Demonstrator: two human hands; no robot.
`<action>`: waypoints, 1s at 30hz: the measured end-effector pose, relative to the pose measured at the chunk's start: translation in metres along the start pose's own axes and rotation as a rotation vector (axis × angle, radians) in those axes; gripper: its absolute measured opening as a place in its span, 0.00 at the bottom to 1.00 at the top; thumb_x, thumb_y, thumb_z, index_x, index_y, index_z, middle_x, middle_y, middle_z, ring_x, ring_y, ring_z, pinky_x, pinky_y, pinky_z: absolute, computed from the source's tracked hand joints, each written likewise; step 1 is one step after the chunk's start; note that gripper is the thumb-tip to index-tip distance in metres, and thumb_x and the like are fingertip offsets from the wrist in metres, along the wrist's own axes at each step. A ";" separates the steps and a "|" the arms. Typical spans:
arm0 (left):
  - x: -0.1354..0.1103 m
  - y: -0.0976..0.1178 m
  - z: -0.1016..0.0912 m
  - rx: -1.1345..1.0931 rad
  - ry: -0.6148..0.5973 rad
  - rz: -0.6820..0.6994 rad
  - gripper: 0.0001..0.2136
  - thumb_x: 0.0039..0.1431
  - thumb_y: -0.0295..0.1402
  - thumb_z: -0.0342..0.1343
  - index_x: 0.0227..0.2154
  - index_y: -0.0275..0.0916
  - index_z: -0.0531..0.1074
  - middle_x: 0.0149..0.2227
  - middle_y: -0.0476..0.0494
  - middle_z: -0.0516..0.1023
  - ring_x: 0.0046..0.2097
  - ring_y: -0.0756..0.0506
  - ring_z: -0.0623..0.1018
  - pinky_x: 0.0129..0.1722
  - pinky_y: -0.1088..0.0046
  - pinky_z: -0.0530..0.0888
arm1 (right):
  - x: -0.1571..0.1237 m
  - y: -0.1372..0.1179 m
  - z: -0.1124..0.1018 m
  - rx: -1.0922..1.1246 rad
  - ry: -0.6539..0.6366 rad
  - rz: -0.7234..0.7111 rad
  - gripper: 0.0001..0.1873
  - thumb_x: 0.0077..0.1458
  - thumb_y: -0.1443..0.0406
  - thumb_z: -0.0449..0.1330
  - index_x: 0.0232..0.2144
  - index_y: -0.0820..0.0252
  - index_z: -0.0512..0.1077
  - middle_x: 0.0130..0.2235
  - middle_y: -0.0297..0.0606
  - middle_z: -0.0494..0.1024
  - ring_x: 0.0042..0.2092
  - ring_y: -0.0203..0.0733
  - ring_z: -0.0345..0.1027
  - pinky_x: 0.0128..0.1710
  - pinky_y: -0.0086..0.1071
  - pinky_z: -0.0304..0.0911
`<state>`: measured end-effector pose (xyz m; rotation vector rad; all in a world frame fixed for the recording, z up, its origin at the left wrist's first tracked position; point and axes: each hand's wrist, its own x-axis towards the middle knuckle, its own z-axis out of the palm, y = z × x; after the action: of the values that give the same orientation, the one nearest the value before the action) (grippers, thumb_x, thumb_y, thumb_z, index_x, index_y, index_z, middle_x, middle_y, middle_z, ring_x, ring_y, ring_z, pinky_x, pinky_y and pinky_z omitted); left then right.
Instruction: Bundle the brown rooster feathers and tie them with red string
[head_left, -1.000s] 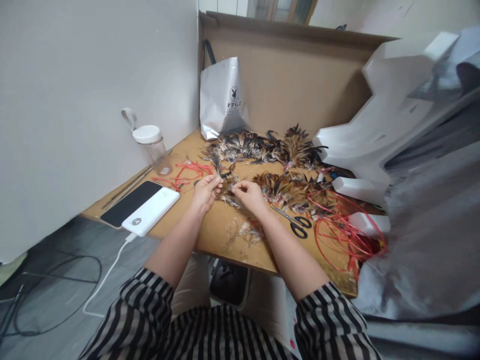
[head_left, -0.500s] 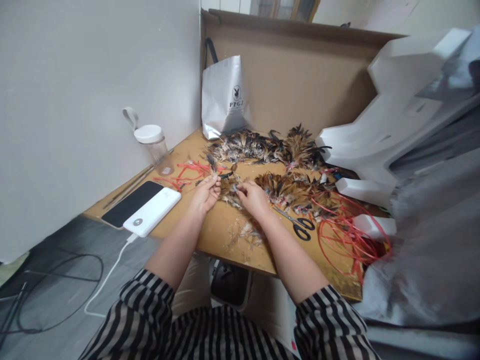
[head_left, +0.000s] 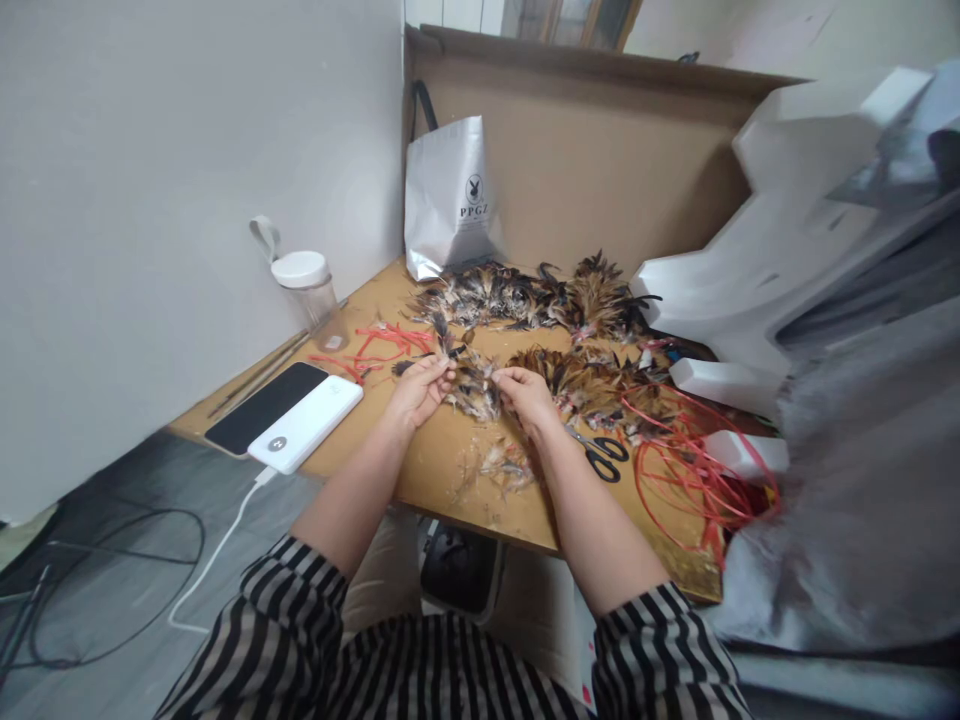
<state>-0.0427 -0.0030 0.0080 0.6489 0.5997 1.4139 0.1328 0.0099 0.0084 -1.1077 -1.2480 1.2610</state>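
My left hand [head_left: 422, 392] pinches a dark feather [head_left: 441, 330] by its lower end, the tip pointing up and away. My right hand [head_left: 527, 396] is closed in a pinch to the right of it, with something small and pale at the fingertips that I cannot make out. Between and behind the hands lies a small pile of brown and grey feathers [head_left: 474, 392]. Bunched brown feathers [head_left: 570, 380] run along the table beyond my right hand. Black-handled scissors [head_left: 602, 458] lie beside my right forearm, their blades partly hidden.
A darker feather row [head_left: 499, 293] lies before a silver bag [head_left: 446, 200]. Red plastic strips [head_left: 686, 480] tangle at right, beside white foam pieces [head_left: 727, 380]. At left are a lidded cup [head_left: 306, 285], a phone [head_left: 262, 408] and a white power bank [head_left: 306, 425]. Feather scraps [head_left: 506, 465] lie near the front edge.
Both hands have shifted to the right, the right one farther, so the gap between them is wider. The dark feather has moved along with my left hand.
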 end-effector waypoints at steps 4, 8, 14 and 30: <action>-0.001 -0.003 0.002 0.079 -0.029 -0.017 0.07 0.42 0.25 0.61 0.25 0.31 0.68 0.25 0.47 0.73 0.23 0.57 0.71 0.20 0.86 0.66 | -0.004 -0.006 0.000 0.241 -0.032 0.112 0.15 0.32 0.60 0.65 0.22 0.62 0.67 0.17 0.27 0.63 0.17 0.26 0.49 0.15 0.22 0.39; -0.002 -0.010 0.001 0.193 -0.075 -0.060 0.08 0.43 0.27 0.61 0.27 0.30 0.69 0.28 0.44 0.75 0.25 0.55 0.73 0.22 0.84 0.68 | -0.004 -0.003 0.004 0.199 -0.008 0.047 0.13 0.35 0.59 0.64 0.23 0.61 0.67 0.15 0.26 0.61 0.16 0.27 0.49 0.15 0.23 0.41; -0.003 -0.014 -0.001 0.279 -0.175 -0.145 0.09 0.45 0.28 0.61 0.30 0.29 0.71 0.33 0.38 0.77 0.26 0.54 0.74 0.23 0.84 0.69 | -0.008 0.002 0.009 -0.178 0.030 -0.268 0.10 0.44 0.59 0.58 0.24 0.62 0.70 0.21 0.32 0.69 0.22 0.31 0.57 0.23 0.26 0.54; -0.004 -0.013 0.000 0.283 -0.193 -0.192 0.08 0.45 0.28 0.61 0.28 0.30 0.71 0.29 0.42 0.76 0.24 0.55 0.73 0.22 0.85 0.68 | -0.021 -0.004 0.015 -0.642 0.083 -0.603 0.08 0.49 0.66 0.51 0.24 0.60 0.69 0.27 0.36 0.71 0.30 0.36 0.62 0.33 0.29 0.57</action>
<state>-0.0344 -0.0076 -0.0016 0.9166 0.6948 1.0823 0.1201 -0.0122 0.0120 -1.0718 -1.8081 0.3565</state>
